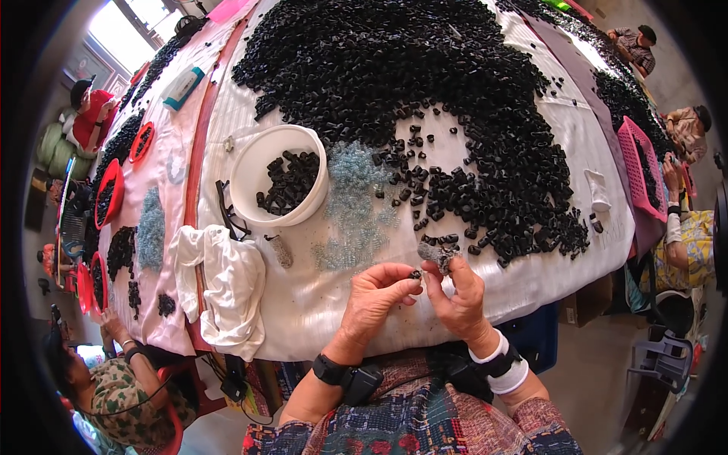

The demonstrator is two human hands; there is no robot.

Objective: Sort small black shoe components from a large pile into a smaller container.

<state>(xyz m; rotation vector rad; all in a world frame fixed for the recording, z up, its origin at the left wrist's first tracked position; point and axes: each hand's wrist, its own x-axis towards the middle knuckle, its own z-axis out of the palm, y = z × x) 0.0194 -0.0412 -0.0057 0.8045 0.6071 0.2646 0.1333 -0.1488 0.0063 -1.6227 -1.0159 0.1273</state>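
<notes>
Close together over the near edge of the white-covered table, both my hands are closed in pinches. My left hand (371,299) grips a small black part (415,274) between thumb and fingertips. Pinched in my right hand (461,299) is a grey-and-black clump (440,258), whose exact kind I cannot make out. Beyond them spreads a heap of small black plastic parts (394,68). A patch of tiny pale-blue, glassy pieces (355,208) lies left of the heap. Beside that patch, a white bowl (243,171) holds more black parts.
A crumpled white cloth (227,280) hangs over the table's near left edge, with a small greyish object (281,251) nearby. Co-workers sit at neighbouring tables on both sides. A pink basket (641,171) stands at right, red trays (110,193) at left.
</notes>
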